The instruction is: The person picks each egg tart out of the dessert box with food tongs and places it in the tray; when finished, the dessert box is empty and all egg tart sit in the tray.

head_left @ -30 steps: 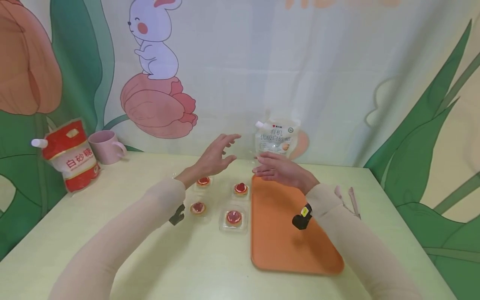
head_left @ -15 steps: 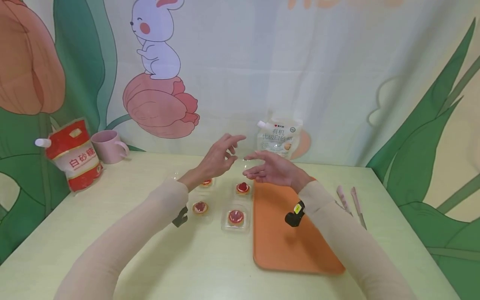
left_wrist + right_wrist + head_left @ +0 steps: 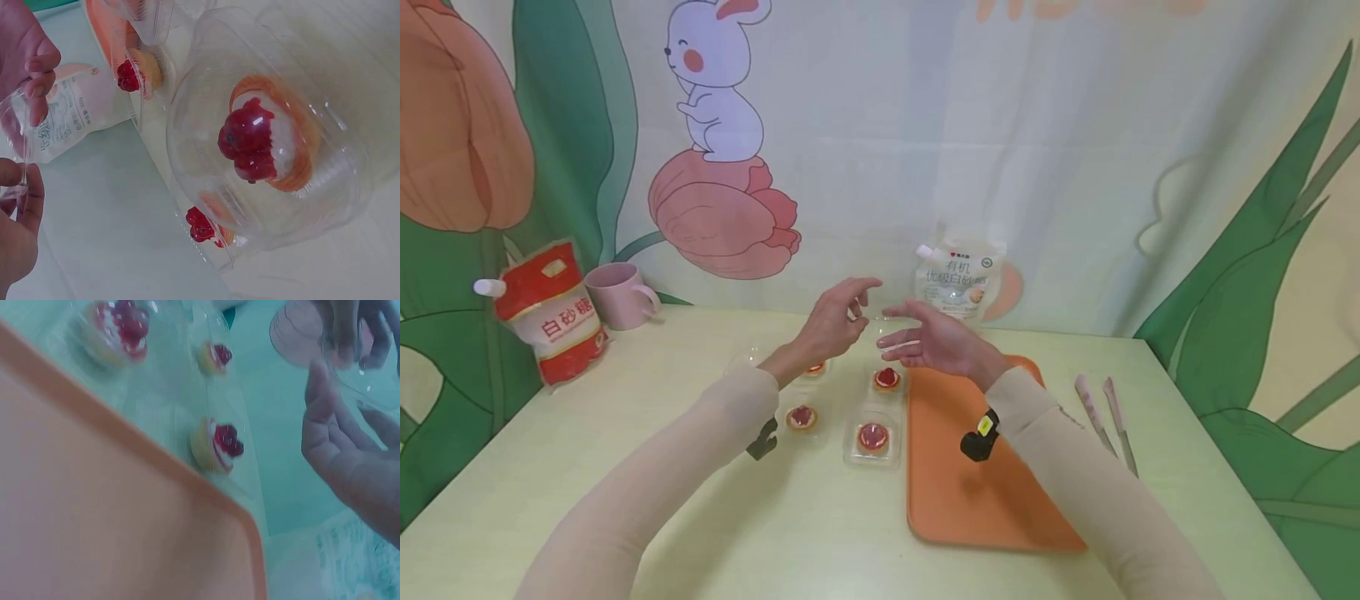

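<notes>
Above the back of the table, my left hand [image 3: 826,327] and right hand [image 3: 951,343] face each other, holding a clear plastic container piece [image 3: 24,134] between them. Left fingers pinch its lower edge in the left wrist view; right fingers and thumb grip its other side. Below stand several small berry tarts in clear plastic boxes. A front tart [image 3: 873,437] and a back one with red berries [image 3: 887,379] are beside the tray. Another tart [image 3: 802,417] lies further left, and a fourth-corner tart [image 3: 815,369] is partly hidden by my left wrist.
An orange tray [image 3: 977,500] lies right of the tarts, under my right forearm. Two pink-handled utensils [image 3: 1097,408] lie beyond it. At the back are a white sugar pouch [image 3: 958,279], a pink mug [image 3: 619,296] and a red sugar bag [image 3: 553,312], near the curtain.
My right hand has moved left toward my left hand, whose fingers have curled in more. The clear plastic piece has shifted left and slightly down with them. The tarts stay put.
</notes>
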Action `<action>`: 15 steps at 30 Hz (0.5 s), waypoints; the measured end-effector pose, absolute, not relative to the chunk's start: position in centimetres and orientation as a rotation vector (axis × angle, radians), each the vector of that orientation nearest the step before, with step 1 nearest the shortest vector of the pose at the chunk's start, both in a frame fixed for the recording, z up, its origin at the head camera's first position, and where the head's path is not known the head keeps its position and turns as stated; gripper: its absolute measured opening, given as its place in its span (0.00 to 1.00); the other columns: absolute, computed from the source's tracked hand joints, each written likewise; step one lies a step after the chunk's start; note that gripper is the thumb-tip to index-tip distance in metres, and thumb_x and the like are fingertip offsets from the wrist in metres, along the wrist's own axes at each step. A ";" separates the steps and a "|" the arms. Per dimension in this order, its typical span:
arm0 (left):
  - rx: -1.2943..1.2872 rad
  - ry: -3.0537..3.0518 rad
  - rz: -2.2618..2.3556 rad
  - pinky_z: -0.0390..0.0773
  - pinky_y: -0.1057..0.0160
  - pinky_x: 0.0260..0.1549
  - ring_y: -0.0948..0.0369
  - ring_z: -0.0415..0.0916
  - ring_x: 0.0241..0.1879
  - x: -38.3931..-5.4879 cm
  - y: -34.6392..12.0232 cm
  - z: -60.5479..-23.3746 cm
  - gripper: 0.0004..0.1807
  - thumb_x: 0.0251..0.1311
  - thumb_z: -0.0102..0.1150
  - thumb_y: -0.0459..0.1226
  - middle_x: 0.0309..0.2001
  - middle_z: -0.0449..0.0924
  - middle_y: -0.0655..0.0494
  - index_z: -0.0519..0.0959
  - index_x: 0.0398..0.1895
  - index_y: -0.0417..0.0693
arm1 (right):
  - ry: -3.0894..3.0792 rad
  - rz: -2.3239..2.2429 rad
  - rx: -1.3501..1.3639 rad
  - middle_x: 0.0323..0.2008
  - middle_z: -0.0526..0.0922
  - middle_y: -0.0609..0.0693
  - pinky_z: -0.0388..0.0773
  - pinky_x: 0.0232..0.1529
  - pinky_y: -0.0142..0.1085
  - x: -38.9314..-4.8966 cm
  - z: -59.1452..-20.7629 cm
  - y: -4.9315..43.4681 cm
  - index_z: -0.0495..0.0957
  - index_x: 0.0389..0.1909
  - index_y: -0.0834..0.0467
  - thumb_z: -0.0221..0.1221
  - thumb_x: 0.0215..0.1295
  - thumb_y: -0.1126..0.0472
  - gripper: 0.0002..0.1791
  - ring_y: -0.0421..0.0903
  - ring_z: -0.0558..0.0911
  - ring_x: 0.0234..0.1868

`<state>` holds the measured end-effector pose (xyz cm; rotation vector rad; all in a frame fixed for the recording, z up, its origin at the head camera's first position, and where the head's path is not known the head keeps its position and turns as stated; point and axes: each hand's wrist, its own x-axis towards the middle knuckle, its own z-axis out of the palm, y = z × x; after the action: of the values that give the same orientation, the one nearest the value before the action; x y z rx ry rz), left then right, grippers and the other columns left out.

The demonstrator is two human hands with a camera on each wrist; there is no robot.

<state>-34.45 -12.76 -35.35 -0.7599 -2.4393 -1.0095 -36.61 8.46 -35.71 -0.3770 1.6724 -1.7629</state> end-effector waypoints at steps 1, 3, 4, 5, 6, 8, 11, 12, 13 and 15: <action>-0.731 -2.446 -1.004 0.81 0.53 0.41 0.51 0.79 0.36 -34.5 -12.7 -35.4 0.30 0.56 0.60 0.19 0.40 0.77 0.44 0.74 0.64 0.40 | 1.703 -1.768 -0.370 0.48 0.84 0.55 0.80 0.44 0.33 -36.5 -35.6 8.2 0.59 0.75 0.53 0.37 0.79 0.40 0.32 0.46 0.87 0.43; -0.682 -2.452 -0.995 0.80 0.52 0.43 0.50 0.79 0.36 -34.6 -12.7 -35.5 0.30 0.56 0.60 0.20 0.40 0.78 0.44 0.74 0.64 0.40 | 1.771 -1.774 -0.372 0.48 0.84 0.57 0.81 0.43 0.32 -36.1 -35.5 7.6 0.59 0.74 0.54 0.40 0.79 0.42 0.31 0.45 0.87 0.42; -0.660 -2.454 -0.994 0.80 0.52 0.44 0.50 0.79 0.36 -34.7 -12.8 -35.6 0.29 0.56 0.60 0.20 0.40 0.78 0.44 0.74 0.64 0.40 | 1.805 -1.779 -0.373 0.48 0.84 0.57 0.81 0.43 0.32 -36.0 -35.5 7.3 0.59 0.74 0.54 0.42 0.79 0.44 0.30 0.45 0.87 0.41; -0.643 -2.456 -0.994 0.80 0.52 0.44 0.50 0.79 0.36 -34.7 -12.8 -35.6 0.29 0.56 0.60 0.20 0.40 0.78 0.44 0.74 0.64 0.40 | 1.837 -1.786 -0.378 0.48 0.84 0.58 0.82 0.43 0.32 -35.9 -35.5 7.1 0.59 0.74 0.54 0.45 0.79 0.46 0.29 0.45 0.88 0.40; -0.628 -2.452 -0.996 0.80 0.51 0.44 0.50 0.80 0.36 -34.7 -12.8 -35.6 0.29 0.56 0.60 0.20 0.40 0.78 0.43 0.74 0.64 0.40 | 1.882 -1.785 -0.391 0.49 0.84 0.59 0.82 0.44 0.32 -35.8 -35.6 7.0 0.59 0.74 0.54 0.48 0.78 0.49 0.29 0.45 0.88 0.40; -0.601 -2.451 -1.002 0.80 0.51 0.44 0.50 0.80 0.36 -34.9 -12.8 -35.5 0.29 0.56 0.60 0.21 0.39 0.78 0.43 0.74 0.64 0.41 | 1.978 -1.784 -0.418 0.49 0.84 0.59 0.83 0.46 0.33 -35.6 -35.6 6.7 0.58 0.75 0.52 0.53 0.76 0.55 0.30 0.44 0.88 0.40; -0.568 -2.453 -1.022 0.79 0.52 0.44 0.50 0.80 0.37 -34.9 -12.9 -35.4 0.29 0.58 0.59 0.22 0.40 0.78 0.43 0.73 0.64 0.42 | 2.121 -1.783 -0.472 0.47 0.85 0.59 0.83 0.51 0.38 -35.3 -35.8 6.5 0.56 0.76 0.49 0.57 0.72 0.64 0.35 0.45 0.88 0.40; -0.556 -2.457 -1.037 0.80 0.52 0.44 0.50 0.80 0.37 -34.9 -12.9 -35.3 0.29 0.58 0.59 0.22 0.40 0.78 0.44 0.73 0.65 0.42 | 2.161 -1.781 -0.492 0.47 0.85 0.59 0.83 0.52 0.39 -35.3 -35.8 6.5 0.55 0.76 0.48 0.58 0.71 0.65 0.37 0.45 0.88 0.41; -0.546 -2.462 -1.052 0.80 0.53 0.43 0.50 0.80 0.38 -34.8 -12.9 -35.3 0.29 0.59 0.59 0.23 0.40 0.77 0.44 0.73 0.65 0.42 | 2.189 -1.786 -0.512 0.47 0.84 0.60 0.83 0.52 0.41 -35.2 -35.9 6.5 0.55 0.77 0.47 0.58 0.70 0.67 0.38 0.46 0.89 0.41; -0.527 -2.470 -1.085 0.82 0.55 0.41 0.51 0.81 0.38 -34.8 -13.0 -35.2 0.29 0.59 0.59 0.23 0.41 0.77 0.44 0.72 0.66 0.43 | 2.236 -1.801 -0.557 0.46 0.83 0.60 0.83 0.53 0.43 -35.1 -36.0 6.5 0.54 0.77 0.45 0.58 0.69 0.69 0.40 0.48 0.89 0.41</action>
<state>-34.82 -13.00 -35.25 -0.5270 -2.4701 -1.0850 -35.06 6.45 -36.00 -0.5575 2.2358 -1.8007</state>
